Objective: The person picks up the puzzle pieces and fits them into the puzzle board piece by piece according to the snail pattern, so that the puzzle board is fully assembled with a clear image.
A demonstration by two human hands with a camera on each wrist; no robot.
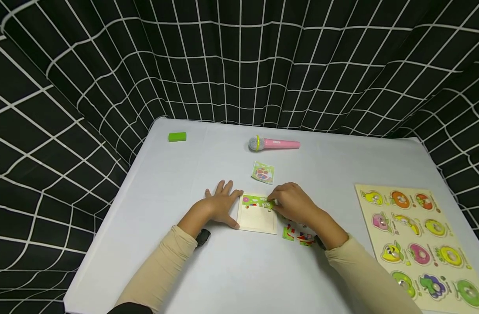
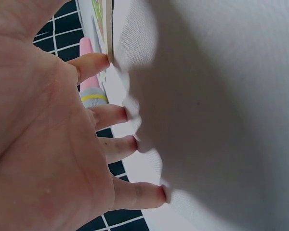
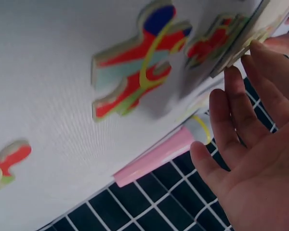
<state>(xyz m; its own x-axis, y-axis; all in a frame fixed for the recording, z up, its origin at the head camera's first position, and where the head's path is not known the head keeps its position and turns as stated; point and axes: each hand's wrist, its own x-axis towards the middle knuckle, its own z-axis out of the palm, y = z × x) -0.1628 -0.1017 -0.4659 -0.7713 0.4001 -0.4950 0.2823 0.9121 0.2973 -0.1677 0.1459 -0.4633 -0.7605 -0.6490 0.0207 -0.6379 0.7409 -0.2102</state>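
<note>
Head, tray [image 1: 256, 221]: mid-table, fitted pieces [image 1: 246, 200] along its far side.
Head, left hand [image 1: 219, 207]: spread wide, empty, touching tray's left edge.
Head, right hand [image 1: 295, 203]: fingers bent at tray's far right; cannot tell whether gripping.
Left wrist: fingertips [image 2: 151, 194] on table [image 2: 226, 96].
Right wrist: loose pieces [image 3: 123, 55] near tray.

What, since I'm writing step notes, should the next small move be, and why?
Probably the right hand should press the top-right piece flat: it is right at that piece, the left hand touches the tray's left edge, and the tray looks bare below.
</note>
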